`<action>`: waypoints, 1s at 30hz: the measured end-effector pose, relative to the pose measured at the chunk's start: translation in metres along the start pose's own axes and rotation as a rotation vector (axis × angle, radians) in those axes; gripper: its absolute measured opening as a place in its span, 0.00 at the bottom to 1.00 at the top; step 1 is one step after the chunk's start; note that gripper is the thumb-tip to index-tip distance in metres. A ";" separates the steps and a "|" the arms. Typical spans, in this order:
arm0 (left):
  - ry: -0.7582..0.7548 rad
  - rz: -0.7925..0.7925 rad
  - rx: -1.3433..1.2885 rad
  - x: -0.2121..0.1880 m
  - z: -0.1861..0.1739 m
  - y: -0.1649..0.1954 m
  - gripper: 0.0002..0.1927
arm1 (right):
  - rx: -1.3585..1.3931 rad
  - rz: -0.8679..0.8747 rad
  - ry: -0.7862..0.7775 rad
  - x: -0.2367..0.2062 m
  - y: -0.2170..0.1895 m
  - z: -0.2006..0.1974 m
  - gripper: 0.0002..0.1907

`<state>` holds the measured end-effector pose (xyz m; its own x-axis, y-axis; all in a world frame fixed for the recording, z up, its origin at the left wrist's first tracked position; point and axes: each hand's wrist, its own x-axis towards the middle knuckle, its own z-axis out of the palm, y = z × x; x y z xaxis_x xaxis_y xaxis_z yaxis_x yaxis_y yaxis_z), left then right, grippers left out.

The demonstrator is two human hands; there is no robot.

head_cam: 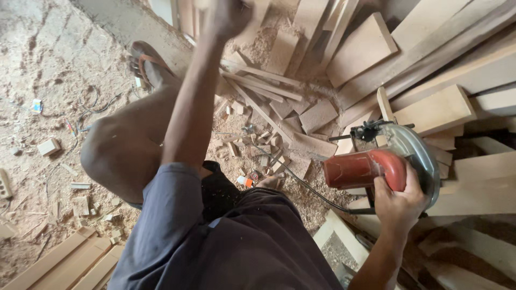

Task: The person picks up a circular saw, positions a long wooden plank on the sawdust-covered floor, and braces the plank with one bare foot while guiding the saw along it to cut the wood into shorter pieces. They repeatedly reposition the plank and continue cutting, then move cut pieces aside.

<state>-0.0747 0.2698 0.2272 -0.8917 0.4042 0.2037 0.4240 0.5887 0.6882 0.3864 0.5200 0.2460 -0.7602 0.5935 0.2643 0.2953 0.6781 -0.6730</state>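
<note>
My right hand (pixel 400 201) grips the handle of a circular saw (pixel 376 166) with a red motor housing and a silver blade guard. The saw rests on pale wooden planks (pixel 478 188) at the right. My left arm stretches far forward. My left hand (pixel 226 16) is blurred at the top edge, curled like a fist beside upright boards (pixel 309 21). Whether it holds one of them is unclear.
Offcuts and thin strips (pixel 269 94) litter the sawdust floor ahead. The saw's black cord (pixel 301 182) trails across them. My bent bare knee (pixel 118 156) and sandalled foot (pixel 148 64) are at the left. Stacked planks (pixel 70 263) lie bottom left, and thick boards (pixel 430 53) lean at upper right.
</note>
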 end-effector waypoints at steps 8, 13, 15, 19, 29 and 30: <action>-0.128 0.642 0.504 -0.098 0.074 -0.046 0.33 | -0.006 0.164 -0.038 -0.017 0.015 -0.004 0.25; -0.265 0.438 0.668 -0.154 0.086 -0.092 0.39 | -0.068 0.064 -0.097 -0.026 0.014 -0.009 0.27; -0.213 0.393 0.769 -0.164 0.096 -0.097 0.39 | -0.043 0.043 -0.130 -0.028 0.012 -0.010 0.28; -0.119 0.098 0.806 -0.180 0.113 -0.092 0.50 | 0.026 0.059 -0.235 -0.032 0.008 -0.008 0.28; -0.348 -0.719 -0.764 -0.273 0.193 0.021 0.40 | 0.148 -0.202 -0.493 -0.012 0.009 0.034 0.24; -0.319 -0.763 -0.722 -0.279 0.201 0.030 0.41 | 0.169 -0.233 -0.513 -0.009 0.011 0.039 0.25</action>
<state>0.2187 0.3151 0.0513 -0.7544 0.3314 -0.5666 -0.5068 0.2546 0.8236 0.3737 0.5053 0.2100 -0.9892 0.1231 0.0790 0.0225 0.6616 -0.7495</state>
